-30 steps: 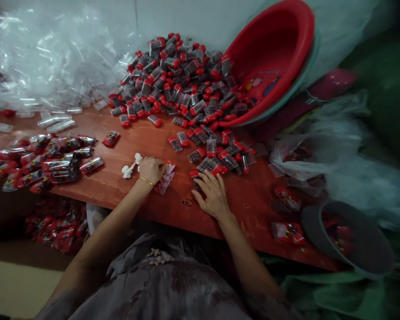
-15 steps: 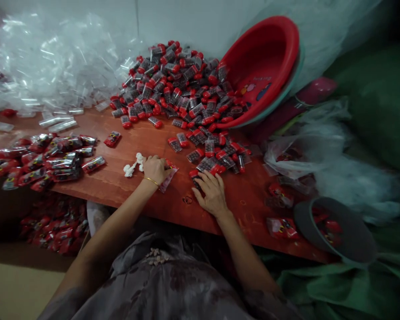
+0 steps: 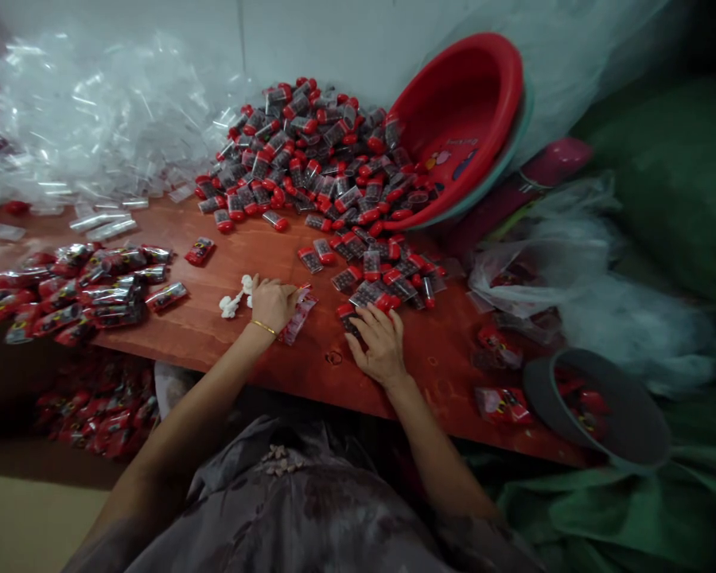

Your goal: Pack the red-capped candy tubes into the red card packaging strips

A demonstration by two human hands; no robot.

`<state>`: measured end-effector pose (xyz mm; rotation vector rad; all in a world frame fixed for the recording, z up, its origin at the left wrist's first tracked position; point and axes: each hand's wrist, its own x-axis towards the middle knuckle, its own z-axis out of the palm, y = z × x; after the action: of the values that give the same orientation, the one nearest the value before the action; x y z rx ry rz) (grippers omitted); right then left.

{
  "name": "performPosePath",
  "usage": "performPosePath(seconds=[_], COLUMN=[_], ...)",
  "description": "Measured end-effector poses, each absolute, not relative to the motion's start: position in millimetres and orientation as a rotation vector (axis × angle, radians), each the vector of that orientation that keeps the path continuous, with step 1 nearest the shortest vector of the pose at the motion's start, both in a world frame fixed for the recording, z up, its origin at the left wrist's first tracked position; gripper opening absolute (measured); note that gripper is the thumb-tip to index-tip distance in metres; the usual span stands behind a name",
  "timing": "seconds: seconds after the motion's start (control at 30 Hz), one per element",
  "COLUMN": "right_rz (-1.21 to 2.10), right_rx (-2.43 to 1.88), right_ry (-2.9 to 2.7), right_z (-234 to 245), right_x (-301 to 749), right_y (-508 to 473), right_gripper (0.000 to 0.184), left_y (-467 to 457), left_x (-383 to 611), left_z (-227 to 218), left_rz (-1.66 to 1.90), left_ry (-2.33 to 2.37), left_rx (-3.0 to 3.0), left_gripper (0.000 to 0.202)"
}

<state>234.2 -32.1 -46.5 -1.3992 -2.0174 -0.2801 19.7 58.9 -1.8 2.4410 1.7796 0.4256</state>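
Observation:
My left hand [image 3: 273, 304] is closed on the edge of a flat, red-printed clear plastic bag [image 3: 299, 314] lying on the table. Beside its knuckles is a crumpled white tissue [image 3: 231, 304]. My right hand [image 3: 379, 342] rests with fingers stretched and thumb apart at the near edge of the small containers. Its fingertips touch a red-capped clear container [image 3: 347, 316] filled with dark beads, partly hidden under them. Many more of these containers [image 3: 371, 265] lie just beyond, running back into a big heap [image 3: 310, 143].
Filled red packets [image 3: 110, 292] are piled at the left, above a box of more packets [image 3: 104, 406]. Clear plastic sleeves [image 3: 107, 111] form a heap behind. A red basin [image 3: 495, 87] leans at the back right. A grey tub [image 3: 620, 422] stands at the right edge.
My left hand has shifted slightly left and down, showing more of the plastic bag. My right hand stays almost in place at the containers. The whole view has moved a little.

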Motion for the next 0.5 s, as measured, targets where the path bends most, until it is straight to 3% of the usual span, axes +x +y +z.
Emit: performPosePath(seconds=[0.1, 0.33, 0.5], right_rz=[-0.146, 0.805, 0.784], right_rx=[-1.461, -1.293, -1.284], right_ry=[-1.84, -1.311, -1.203], right_z=[-29, -6, -9], right_x=[220, 159, 141], right_y=[-33, -11, -18], right_gripper=[0.02, 0.027, 0.029], left_y=[48, 12, -9], left_x=[17, 19, 15], left_z=[10, 29, 17], left_rz=[0.653, 0.885, 1.033], left_ry=[1.749, 1.565, 1.535], left_rx=[2.44, 2.374, 1.69], left_gripper=[0.037, 0.029, 0.036])
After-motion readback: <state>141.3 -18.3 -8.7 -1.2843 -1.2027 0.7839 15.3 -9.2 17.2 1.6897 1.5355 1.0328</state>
